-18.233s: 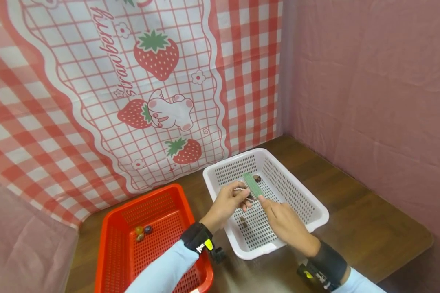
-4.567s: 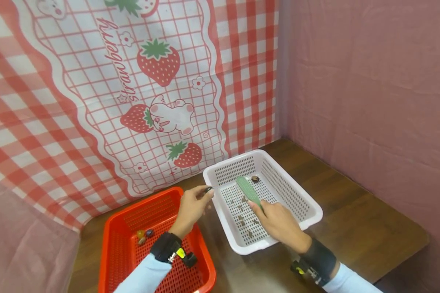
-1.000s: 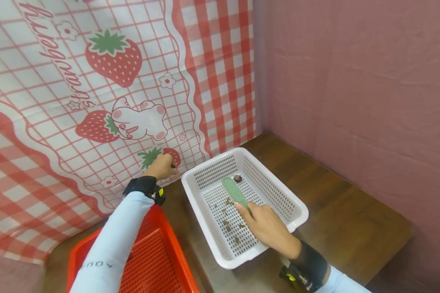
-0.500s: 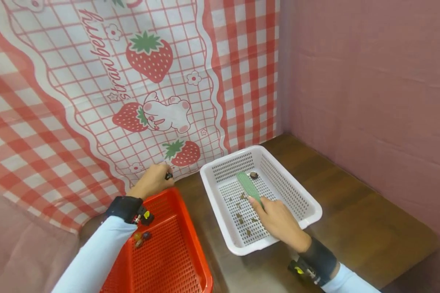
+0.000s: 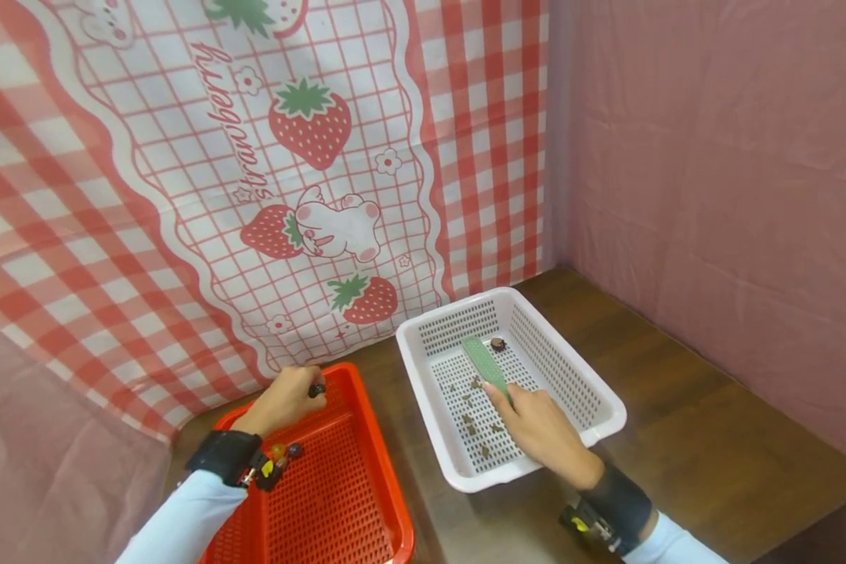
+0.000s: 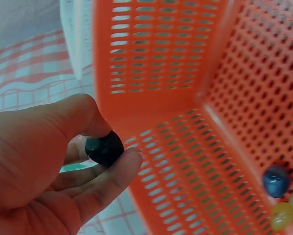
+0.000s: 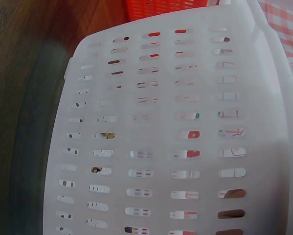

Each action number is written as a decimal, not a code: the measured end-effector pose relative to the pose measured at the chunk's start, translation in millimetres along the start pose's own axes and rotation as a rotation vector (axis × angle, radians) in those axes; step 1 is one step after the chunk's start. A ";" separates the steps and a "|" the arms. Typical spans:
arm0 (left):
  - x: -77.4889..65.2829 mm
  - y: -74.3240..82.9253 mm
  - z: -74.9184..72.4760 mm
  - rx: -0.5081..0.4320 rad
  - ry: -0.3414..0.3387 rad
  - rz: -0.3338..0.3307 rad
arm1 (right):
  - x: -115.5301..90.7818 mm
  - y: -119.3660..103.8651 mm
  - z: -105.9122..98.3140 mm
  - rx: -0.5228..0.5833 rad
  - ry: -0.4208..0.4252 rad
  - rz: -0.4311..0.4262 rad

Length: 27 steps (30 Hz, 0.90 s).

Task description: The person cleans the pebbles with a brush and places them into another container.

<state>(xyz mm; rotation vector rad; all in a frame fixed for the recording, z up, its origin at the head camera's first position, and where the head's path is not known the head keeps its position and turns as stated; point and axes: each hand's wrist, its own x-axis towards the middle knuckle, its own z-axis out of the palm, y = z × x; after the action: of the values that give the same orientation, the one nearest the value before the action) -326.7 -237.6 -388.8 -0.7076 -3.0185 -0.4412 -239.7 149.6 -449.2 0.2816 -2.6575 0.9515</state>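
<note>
My left hand point(image 5: 285, 401) is over the back of the red basket point(image 5: 388, 478), pinching a dark, glossy, rounded stone point(image 6: 105, 148) between thumb and fingers. Low in that basket sit a few other polished stones: a yellow one point(image 6: 283, 216), a dark blue one point(image 6: 276, 181) and a paler one at the view's edge. My right hand point(image 5: 546, 429) grips a green flat tool with pale dots point(image 5: 485, 360) inside the white basket point(image 5: 437, 462); its underside is hidden. The right wrist view shows mainly that basket's slotted wall.
Brown crumbs point(image 5: 471, 427) lie scattered on the white basket's floor. A brown, dark-edged lump point(image 5: 497, 344) rests near its back corner. Both baskets stand side by side on the wooden table point(image 5: 719, 439). Behind hangs a strawberry-print cloth point(image 5: 324, 211), and to the right a pink cloth point(image 5: 705, 180).
Brown crumbs have appeared in the white basket since the oldest frame. My left hand has carried the dark stone leftward and down over the red basket. My right hand keeps its hold.
</note>
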 end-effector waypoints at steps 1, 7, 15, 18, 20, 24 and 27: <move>-1.8 -0.9 3.2 -0.007 -0.005 -0.002 | -0.4 0.4 0.1 -0.003 0.003 -0.001; -8.6 -3.9 19.8 -0.025 -0.034 0.001 | -1.5 1.3 0.6 0.000 0.001 -0.007; -13.0 -7.2 34.7 -0.008 -0.044 0.062 | -1.3 1.1 0.6 0.006 0.000 -0.010; -15.9 -8.9 40.5 -0.011 -0.057 0.077 | -0.9 0.4 0.4 0.007 -0.008 -0.003; -18.3 -10.5 45.0 -0.009 -0.070 0.080 | -0.5 0.1 0.5 0.004 -0.019 0.005; -22.7 -14.1 53.2 0.007 -0.079 0.094 | 0.6 -0.7 0.3 0.003 -0.040 0.022; -25.4 -16.4 57.4 0.020 -0.079 0.111 | 1.4 -2.1 -0.2 0.005 -0.050 0.029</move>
<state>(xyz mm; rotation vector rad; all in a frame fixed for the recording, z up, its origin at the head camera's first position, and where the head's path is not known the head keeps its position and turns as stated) -308.0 -247.0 -450.1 -0.9062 -3.0314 -0.3881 -240.4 147.9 -447.4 0.2725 -2.7113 0.9729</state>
